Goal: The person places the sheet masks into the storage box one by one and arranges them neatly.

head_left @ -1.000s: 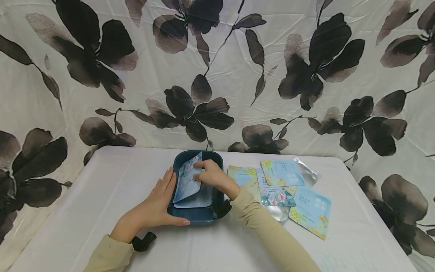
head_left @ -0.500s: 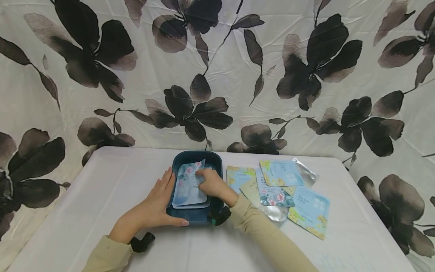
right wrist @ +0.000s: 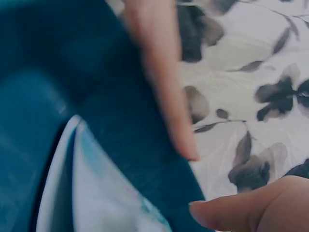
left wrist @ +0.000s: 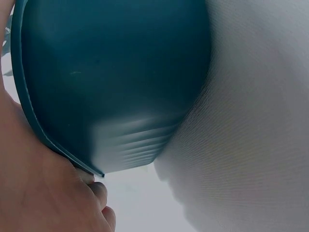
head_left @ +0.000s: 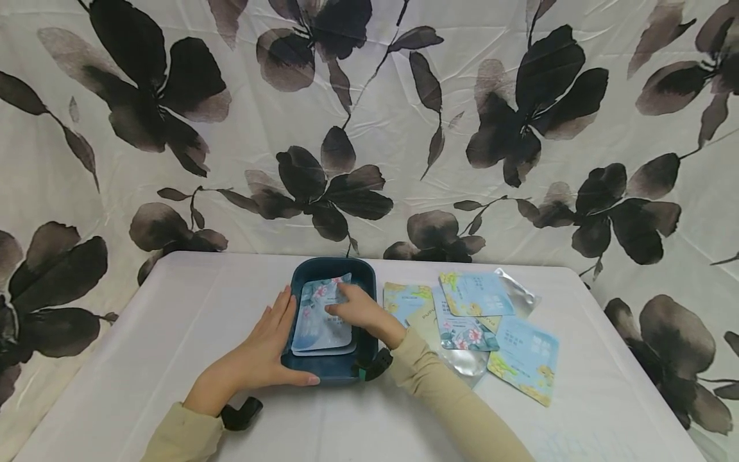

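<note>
A dark blue plastic box [head_left: 333, 372] stands on the table. Inside it lie flat face mask packets, the top packet [head_left: 320, 324] printed with pink flowers. My left hand [head_left: 254, 356] rests along the box's left side, fingers straight and thumb spread along the front; the left wrist view shows the box wall [left wrist: 116, 77] beside that hand. Over the top packet is my right hand [head_left: 369, 314]. In the right wrist view its thumb and a finger stand apart, with nothing between them, near the packet [right wrist: 106, 193]. Whether they touch the packet I cannot tell.
Right of the box lies a loose pile of several packets, among them a light blue packet [head_left: 525, 359], a flower-printed packet [head_left: 466, 327] and a silver packet [head_left: 467, 362]. A white cloth [head_left: 173, 321] covers the table. Behind hangs a floral curtain [head_left: 369, 237].
The flower-printed packet, tilted up in my right hand a second ago, has come down flat on the other in the box. My right fingers have parted from it. The left hand stays put.
</note>
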{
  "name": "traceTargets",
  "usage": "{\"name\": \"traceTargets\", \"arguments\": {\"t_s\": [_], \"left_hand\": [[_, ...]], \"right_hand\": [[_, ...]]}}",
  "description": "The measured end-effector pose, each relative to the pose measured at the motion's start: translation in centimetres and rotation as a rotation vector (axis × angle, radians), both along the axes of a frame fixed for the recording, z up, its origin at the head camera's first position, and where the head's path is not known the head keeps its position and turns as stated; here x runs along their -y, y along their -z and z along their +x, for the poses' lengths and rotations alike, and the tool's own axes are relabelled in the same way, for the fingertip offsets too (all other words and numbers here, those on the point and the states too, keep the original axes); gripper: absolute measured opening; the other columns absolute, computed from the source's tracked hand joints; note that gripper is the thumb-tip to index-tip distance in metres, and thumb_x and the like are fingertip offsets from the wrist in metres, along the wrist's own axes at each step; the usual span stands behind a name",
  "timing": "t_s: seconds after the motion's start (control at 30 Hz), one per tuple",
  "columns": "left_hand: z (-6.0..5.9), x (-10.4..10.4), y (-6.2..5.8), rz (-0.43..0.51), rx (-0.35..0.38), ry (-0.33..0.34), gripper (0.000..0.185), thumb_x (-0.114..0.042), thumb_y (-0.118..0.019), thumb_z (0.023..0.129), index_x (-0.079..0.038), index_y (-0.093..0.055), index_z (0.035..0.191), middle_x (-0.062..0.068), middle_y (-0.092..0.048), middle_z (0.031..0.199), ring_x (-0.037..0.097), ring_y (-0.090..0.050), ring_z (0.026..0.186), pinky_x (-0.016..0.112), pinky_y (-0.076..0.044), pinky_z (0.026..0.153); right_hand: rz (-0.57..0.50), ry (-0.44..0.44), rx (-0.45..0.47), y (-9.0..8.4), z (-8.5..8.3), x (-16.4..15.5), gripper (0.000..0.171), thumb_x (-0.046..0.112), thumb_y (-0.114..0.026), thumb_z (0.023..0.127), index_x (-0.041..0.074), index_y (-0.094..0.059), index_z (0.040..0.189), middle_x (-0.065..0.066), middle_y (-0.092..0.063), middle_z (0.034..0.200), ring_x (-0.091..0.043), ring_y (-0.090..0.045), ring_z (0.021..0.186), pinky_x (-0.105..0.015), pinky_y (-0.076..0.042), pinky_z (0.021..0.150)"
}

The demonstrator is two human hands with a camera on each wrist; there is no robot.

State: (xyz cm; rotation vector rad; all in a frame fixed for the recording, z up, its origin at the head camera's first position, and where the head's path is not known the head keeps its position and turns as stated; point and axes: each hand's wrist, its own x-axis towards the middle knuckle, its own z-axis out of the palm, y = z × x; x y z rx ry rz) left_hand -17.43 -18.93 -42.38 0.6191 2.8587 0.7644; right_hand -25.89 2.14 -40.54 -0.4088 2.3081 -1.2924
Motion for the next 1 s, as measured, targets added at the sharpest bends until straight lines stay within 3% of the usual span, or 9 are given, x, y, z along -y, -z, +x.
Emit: {"name": "traceTargets", "arguments": {"t_s": [0.1, 0.23, 0.53, 0.7, 1.0], "left_hand": [[0.0, 0.0, 0.1, 0.007, 0.004, -0.003, 0.145, -0.079, -0.075, 0.062, 0.008, -0.004, 0.155, 0.021, 0.010, 0.164, 0.037, 0.006, 0.151, 0.062, -0.005, 0.117], [0.1, 0.0, 0.0, 0.020, 0.011, -0.009, 0.145, -0.077, -0.076, 0.062, 0.007, -0.004, 0.155, 0.021, 0.010, 0.164, 0.037, 0.006, 0.151, 0.062, -0.005, 0.117], [0.0, -0.2, -0.3, 0.012, 0.032, -0.031, 0.146, -0.077, -0.077, 0.061, 0.007, -0.003, 0.155, 0.020, 0.011, 0.164, 0.038, 0.005, 0.151, 0.063, -0.005, 0.117], [-0.1, -0.4, -0.5, 0.015, 0.031, -0.036, 0.147, -0.077, -0.077, 0.060, 0.007, -0.003, 0.155, 0.021, 0.010, 0.164, 0.037, 0.005, 0.151, 0.062, -0.005, 0.117], [-0.5, -0.8, -0.5, 0.008, 0.025, -0.045, 0.147, -0.078, -0.076, 0.060, 0.008, -0.004, 0.155, 0.021, 0.010, 0.164, 0.037, 0.005, 0.151, 0.062, -0.006, 0.117]], "right_hand": [[-0.066, 0.064, 0.081, -0.6, -0.2, -0.3, 0.067, 0.019, -0.060, 0.098, -0.005, -0.029, 0.152, -0.021, -0.027, 0.159, -0.034, -0.026, 0.146, -0.049, -0.029, 0.115], [-0.144, 0.086, 0.121, -1.3, -0.6, -0.9, 0.066, 0.019, -0.058, 0.099, -0.006, -0.028, 0.152, -0.021, -0.026, 0.159, -0.035, -0.025, 0.146, -0.050, -0.027, 0.116], [-0.306, 0.036, 0.206, -2.3, -1.9, -4.2, 0.056, 0.017, -0.052, 0.103, -0.002, -0.032, 0.152, -0.019, -0.032, 0.157, -0.032, -0.031, 0.144, -0.046, -0.028, 0.117], [-0.435, -0.006, 0.251, -3.0, -2.7, -6.6, 0.053, 0.011, -0.047, 0.105, -0.004, -0.029, 0.153, -0.023, -0.026, 0.159, -0.034, -0.033, 0.144, -0.040, -0.031, 0.115], [-0.526, 0.044, 0.197, -3.5, -3.8, -11.1, 0.047, 0.009, -0.045, 0.105, -0.008, -0.036, 0.148, -0.028, -0.038, 0.150, -0.042, -0.045, 0.134, -0.044, -0.041, 0.109]]}}
